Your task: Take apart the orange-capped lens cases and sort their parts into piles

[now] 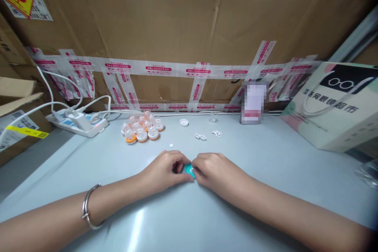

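A small round teal piece (189, 170) lies between my two hands, low over the table. My left hand (169, 167) grips its rim, with the thumb in front and the fingers behind. My right hand (211, 168) is closed at the piece's right side, its fingertips pinched over a small whitish bit on it; what that bit is I cannot make out. Just beyond my hands lie a tiny white disc (171, 145), white gear-like parts (200, 137), another white cut-out part (217, 134), a white ring-shaped cap (184, 123) and a clear round cover (213, 117).
At the back left stands a cluster of small clear-domed pieces with orange and white bases (142, 134), beside a white power strip (91, 126) with cables. A blurred upright phone-like object (253, 104) and a paper bag (330, 114) stand right. A large cardboard box (165, 15) walls the back.
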### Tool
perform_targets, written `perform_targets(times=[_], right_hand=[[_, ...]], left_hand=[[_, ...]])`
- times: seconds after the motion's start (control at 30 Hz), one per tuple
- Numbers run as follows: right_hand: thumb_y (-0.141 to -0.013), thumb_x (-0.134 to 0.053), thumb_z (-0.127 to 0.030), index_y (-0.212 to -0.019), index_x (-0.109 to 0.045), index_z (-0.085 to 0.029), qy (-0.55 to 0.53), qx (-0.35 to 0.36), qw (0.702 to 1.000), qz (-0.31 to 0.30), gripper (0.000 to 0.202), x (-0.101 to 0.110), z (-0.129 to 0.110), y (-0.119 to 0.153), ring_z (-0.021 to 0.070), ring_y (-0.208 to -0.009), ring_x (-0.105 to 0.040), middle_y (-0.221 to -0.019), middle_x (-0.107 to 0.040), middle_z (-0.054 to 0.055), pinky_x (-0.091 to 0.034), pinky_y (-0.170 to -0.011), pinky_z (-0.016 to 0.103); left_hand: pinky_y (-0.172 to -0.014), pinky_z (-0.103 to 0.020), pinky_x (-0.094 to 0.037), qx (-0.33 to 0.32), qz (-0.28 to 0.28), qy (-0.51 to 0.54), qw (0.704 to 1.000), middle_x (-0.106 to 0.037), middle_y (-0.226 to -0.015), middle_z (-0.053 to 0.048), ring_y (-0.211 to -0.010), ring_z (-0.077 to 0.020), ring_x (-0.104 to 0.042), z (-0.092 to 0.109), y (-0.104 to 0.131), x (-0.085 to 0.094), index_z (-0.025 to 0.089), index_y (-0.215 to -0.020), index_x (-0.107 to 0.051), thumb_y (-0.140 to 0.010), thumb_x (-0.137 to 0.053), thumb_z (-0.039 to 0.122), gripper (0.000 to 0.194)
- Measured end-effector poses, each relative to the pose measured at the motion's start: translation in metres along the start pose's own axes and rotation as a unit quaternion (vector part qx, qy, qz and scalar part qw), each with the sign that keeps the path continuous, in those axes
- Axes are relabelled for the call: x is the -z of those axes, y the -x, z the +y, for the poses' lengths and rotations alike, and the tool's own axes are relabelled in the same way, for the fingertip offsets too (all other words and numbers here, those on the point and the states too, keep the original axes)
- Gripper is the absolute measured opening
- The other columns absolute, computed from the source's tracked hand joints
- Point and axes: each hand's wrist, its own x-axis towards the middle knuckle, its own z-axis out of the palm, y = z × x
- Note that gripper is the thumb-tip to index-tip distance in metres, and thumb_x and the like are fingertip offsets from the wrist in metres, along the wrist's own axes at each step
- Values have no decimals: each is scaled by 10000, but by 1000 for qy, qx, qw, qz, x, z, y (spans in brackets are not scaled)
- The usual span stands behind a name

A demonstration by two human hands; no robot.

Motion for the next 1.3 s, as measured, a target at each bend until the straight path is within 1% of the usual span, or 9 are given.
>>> perform_targets(times=[0.17,0.3,0.43,0.67,0.8,0.9,1.03,1.2,1.3], right_hand=[[-769,-517,-142,-757,-653,-138,36,35,998,37,137,-8,0,5,190,-688,-614,-733,-659,72,-400,-593,267],[-746,-560,-148,-731,-652,-154,-103,58,986,113,93,-4,14,2,140,-650,-598,-705,-655,35,-424,-595,227],[-759,-543,-118,-774,-649,-162,-236,61,947,210,116,-2,28,-22,108,-708,-599,-770,-667,19,-452,-674,198],[-804,-507,-130,-796,-651,-138,-126,182,944,245,144,-32,30,-68,154,-742,-584,-780,-649,66,-463,-699,272],[-814,-515,-152,-805,-667,-145,-161,185,939,241,153,-34,28,-71,159,-789,-593,-819,-663,70,-467,-745,282],[-819,-513,-177,-861,-671,-165,-252,133,932,223,163,-26,32,-61,147,-829,-607,-874,-675,58,-470,-782,274],[-819,-520,-289,-943,-646,-185,-349,53,919,175,204,-17,42,-29,141,-886,-599,-953,-655,46,-470,-807,271],[-657,-692,-389,-1027,-606,-185,-342,52,931,117,431,-20,45,6,161,-906,-566,-985,-601,57,-456,-826,298],[-658,-695,-373,-1007,-622,-190,-329,53,935,119,401,-22,40,8,160,-886,-558,-940,-593,51,-451,-811,302]], left_hand=[[-508,-190,-299,30,-4,-1,1000,-445,-578,52,-537,-76,-398,1,3,-3,180,-887,-653,-726,-624,381,260],[-508,-193,-297,32,3,0,999,-449,-584,50,-540,-79,-403,1,4,-3,181,-893,-652,-720,-626,386,270],[-530,-198,-312,23,3,0,1000,-462,-593,47,-542,-79,-408,3,6,0,180,-904,-653,-720,-627,373,268],[-514,-203,-295,28,0,-12,1000,-446,-571,48,-534,-84,-399,3,5,0,181,-929,-657,-722,-620,386,294],[-511,-204,-293,28,2,-8,1000,-443,-571,49,-528,-82,-396,3,5,0,180,-924,-657,-717,-624,396,301],[-525,-202,-309,25,2,-9,1000,-461,-593,44,-542,-83,-408,3,5,1,186,-932,-654,-718,-624,387,296],[-550,-199,-335,11,4,-11,1000,-471,-625,38,-567,-86,-428,3,5,1,202,-975,-642,-727,-613,329,281],[-558,-203,-360,-20,15,-17,1000,-490,-657,26,-584,-90,-443,1,4,-1,199,-1028,-621,-737,-591,276,302],[-588,-210,-396,-31,39,4,999,-532,-722,8,-631,-97,-484,2,4,-1,188,-1025,-612,-744,-591,267,292]])
